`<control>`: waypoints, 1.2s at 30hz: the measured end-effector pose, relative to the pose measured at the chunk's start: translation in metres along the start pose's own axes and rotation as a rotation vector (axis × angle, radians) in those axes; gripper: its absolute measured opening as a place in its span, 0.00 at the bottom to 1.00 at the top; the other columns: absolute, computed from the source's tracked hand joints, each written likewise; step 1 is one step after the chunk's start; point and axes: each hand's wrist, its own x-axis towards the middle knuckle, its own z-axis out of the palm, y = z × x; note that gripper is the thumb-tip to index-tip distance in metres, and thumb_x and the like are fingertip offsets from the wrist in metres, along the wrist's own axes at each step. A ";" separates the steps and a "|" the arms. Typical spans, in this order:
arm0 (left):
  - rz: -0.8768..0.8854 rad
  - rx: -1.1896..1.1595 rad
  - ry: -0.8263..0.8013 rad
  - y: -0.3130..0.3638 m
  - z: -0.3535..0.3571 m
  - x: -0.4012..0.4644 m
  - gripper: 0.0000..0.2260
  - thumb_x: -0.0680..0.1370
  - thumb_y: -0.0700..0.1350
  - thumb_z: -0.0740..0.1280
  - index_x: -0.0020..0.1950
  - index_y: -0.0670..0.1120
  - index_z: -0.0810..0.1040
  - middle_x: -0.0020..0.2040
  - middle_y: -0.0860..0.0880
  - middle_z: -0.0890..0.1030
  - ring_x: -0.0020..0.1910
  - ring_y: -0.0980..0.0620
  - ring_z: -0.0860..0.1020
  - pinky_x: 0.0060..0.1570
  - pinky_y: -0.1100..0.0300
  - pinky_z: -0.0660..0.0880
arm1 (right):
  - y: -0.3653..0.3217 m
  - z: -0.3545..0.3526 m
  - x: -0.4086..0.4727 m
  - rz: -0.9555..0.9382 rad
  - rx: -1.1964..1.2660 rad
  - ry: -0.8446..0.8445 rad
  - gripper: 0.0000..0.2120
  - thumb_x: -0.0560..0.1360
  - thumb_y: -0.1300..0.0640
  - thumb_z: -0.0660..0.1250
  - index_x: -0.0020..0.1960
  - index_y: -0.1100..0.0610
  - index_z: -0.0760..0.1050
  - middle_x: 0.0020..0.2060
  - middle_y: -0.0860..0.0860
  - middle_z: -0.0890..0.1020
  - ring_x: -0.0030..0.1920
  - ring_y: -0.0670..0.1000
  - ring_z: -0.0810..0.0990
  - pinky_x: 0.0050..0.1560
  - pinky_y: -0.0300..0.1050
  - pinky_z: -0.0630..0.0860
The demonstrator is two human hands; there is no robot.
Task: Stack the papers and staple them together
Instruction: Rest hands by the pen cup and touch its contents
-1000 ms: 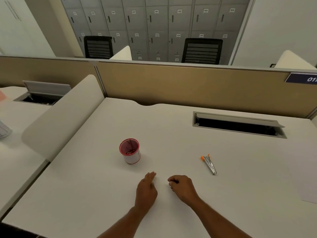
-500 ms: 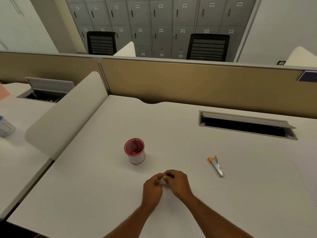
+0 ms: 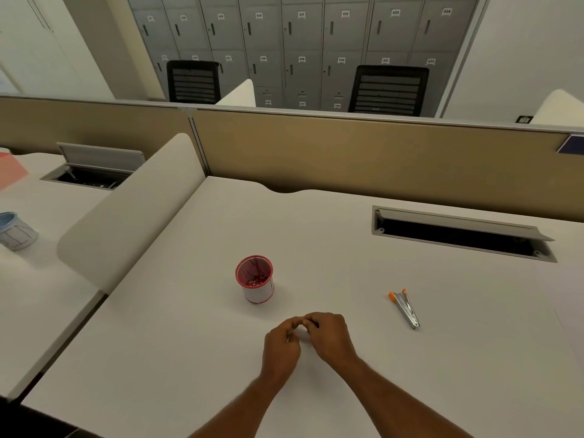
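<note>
My left hand (image 3: 282, 344) and my right hand (image 3: 328, 336) meet at the front middle of the white desk (image 3: 177, 343). Both have curled fingers and their fingertips touch. I see nothing between them; anything small there is hidden. A small metal stapler (image 3: 406, 308) with orange tips lies on the desk to the right of my hands, untouched. A white sheet of paper (image 3: 573, 324) lies at the far right edge of the view, faint against the desk.
A red-rimmed white cup (image 3: 255, 279) stands just beyond my left hand. An open cable tray (image 3: 458, 233) is sunk in the desk at the back right. A tan partition (image 3: 347, 153) closes the back. A white divider (image 3: 132, 210) bounds the left side.
My hands were apart with the left one flat on the desk. They came together and now touch at the fingertips with curled fingers. The view shifted slightly left.
</note>
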 end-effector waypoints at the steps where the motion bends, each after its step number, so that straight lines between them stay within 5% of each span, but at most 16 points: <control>1: 0.002 0.010 0.003 0.000 -0.001 0.001 0.21 0.76 0.28 0.61 0.58 0.50 0.83 0.52 0.58 0.84 0.52 0.66 0.80 0.58 0.68 0.76 | -0.002 0.000 0.001 -0.002 -0.006 0.006 0.09 0.78 0.55 0.65 0.47 0.51 0.85 0.39 0.45 0.86 0.39 0.42 0.81 0.45 0.37 0.78; 6: -0.012 0.090 0.012 -0.004 -0.009 0.007 0.19 0.78 0.30 0.61 0.64 0.44 0.81 0.61 0.50 0.82 0.60 0.57 0.78 0.60 0.77 0.67 | -0.012 -0.002 0.014 -0.019 -0.006 0.044 0.12 0.77 0.57 0.63 0.39 0.57 0.81 0.32 0.50 0.83 0.35 0.49 0.80 0.40 0.45 0.76; 13: 0.045 0.355 -0.091 -0.025 -0.023 0.010 0.20 0.83 0.41 0.57 0.77 0.46 0.66 0.77 0.49 0.68 0.76 0.51 0.65 0.75 0.60 0.58 | -0.071 -0.008 0.052 -0.208 -0.062 0.066 0.18 0.78 0.58 0.60 0.29 0.55 0.65 0.25 0.48 0.69 0.30 0.47 0.66 0.34 0.44 0.65; 17: 0.131 0.503 -0.160 -0.039 -0.025 0.011 0.23 0.84 0.44 0.55 0.80 0.48 0.58 0.81 0.50 0.59 0.80 0.52 0.56 0.76 0.62 0.49 | -0.099 -0.003 0.075 -0.240 -0.082 0.006 0.14 0.80 0.57 0.60 0.37 0.56 0.77 0.36 0.52 0.80 0.37 0.48 0.74 0.38 0.42 0.68; 24: 0.206 0.605 -0.147 -0.051 -0.020 0.011 0.24 0.84 0.46 0.52 0.81 0.48 0.55 0.82 0.52 0.54 0.81 0.53 0.50 0.70 0.69 0.35 | -0.119 0.002 0.096 -0.261 -0.229 -0.051 0.13 0.80 0.57 0.59 0.45 0.60 0.81 0.42 0.56 0.80 0.43 0.55 0.79 0.39 0.42 0.68; 36: 0.215 0.720 -0.168 -0.049 -0.016 0.009 0.24 0.85 0.49 0.49 0.81 0.47 0.52 0.82 0.51 0.50 0.81 0.52 0.45 0.73 0.63 0.34 | -0.121 -0.008 0.094 -0.235 -0.179 -0.043 0.09 0.76 0.61 0.61 0.45 0.60 0.80 0.43 0.55 0.82 0.45 0.54 0.79 0.44 0.48 0.77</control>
